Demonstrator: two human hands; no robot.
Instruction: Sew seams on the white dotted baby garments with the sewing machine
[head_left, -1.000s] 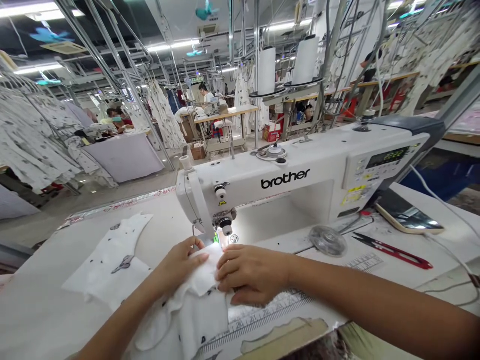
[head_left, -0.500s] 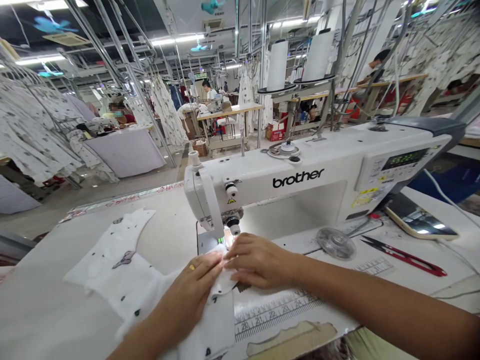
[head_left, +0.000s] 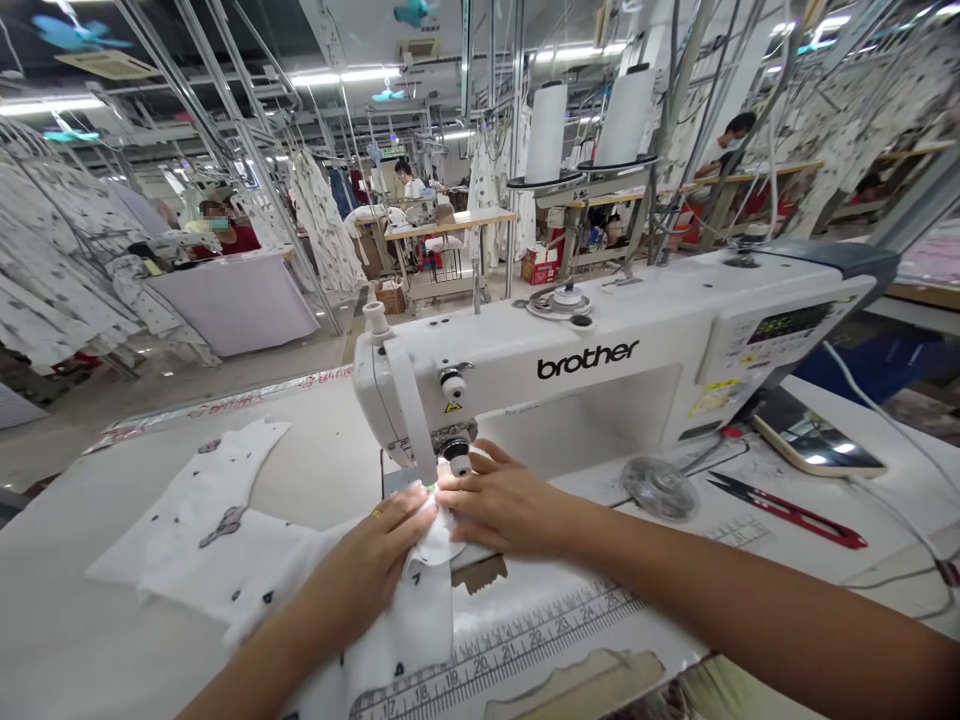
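A white Brother sewing machine (head_left: 600, 360) stands on the table (head_left: 82, 620). White printed fabric (head_left: 225, 570) lies across the table and runs up to the needle area. My left hand (head_left: 382, 550), a ring on one finger, presses flat on the fabric just left of the presser foot. Beside it, my right hand (head_left: 502, 505) rests on the fabric's folded edge right under the needle, fingers together and pressing down. The fingertips of both hands nearly meet at the needle. The needle itself is hidden behind them.
Red-handled thread snips (head_left: 787, 510) and a phone (head_left: 814, 445) lie right of the machine, a clear bobbin disc (head_left: 660, 487) nearer. A printed ruler (head_left: 510, 640) runs along the table's front. Two thread cones (head_left: 585, 120) stand behind. Other workers sit at distant tables among hanging garments.
Both hands have slid forward with the fabric toward the needle. The left hand has moved from beside the fabric's edge onto it, closer to the presser foot.
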